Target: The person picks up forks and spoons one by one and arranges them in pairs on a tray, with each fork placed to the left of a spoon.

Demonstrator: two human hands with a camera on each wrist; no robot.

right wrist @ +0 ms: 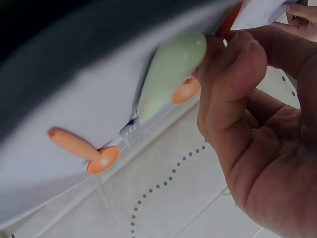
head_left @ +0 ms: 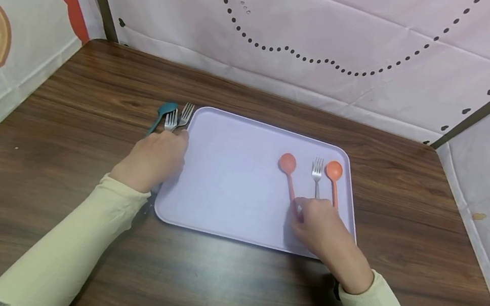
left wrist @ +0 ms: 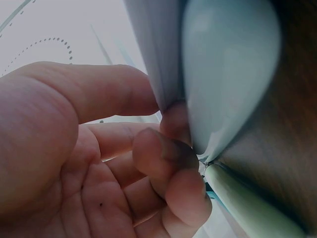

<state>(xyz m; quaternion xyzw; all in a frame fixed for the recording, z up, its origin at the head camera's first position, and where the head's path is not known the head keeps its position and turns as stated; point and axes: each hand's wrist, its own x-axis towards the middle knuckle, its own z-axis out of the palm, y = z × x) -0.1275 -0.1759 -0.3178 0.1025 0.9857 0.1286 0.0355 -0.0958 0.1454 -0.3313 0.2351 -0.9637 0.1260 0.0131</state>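
Wood-grain table (head_left: 209,291), dark brown. Right hand (head_left: 320,226), pinching the handle of a coral spoon (head_left: 288,163) within the right half of a lilac tray (head_left: 227,181). Left hand (head_left: 154,157), gripping the tray's left rim. Alongside the coral spoon: fork (head_left: 318,168), orange spoon (head_left: 334,170). Left of tray: teal spoon (head_left: 167,108), two forks (head_left: 187,114). Behind: pale cloth wall (head_left: 334,26), dot-and-heart print.

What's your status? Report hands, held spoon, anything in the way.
Left hand pinches tray at its left rim. Right hand holds salmon spoon by its handle. Crowding left hand: teal spoon, two forks.
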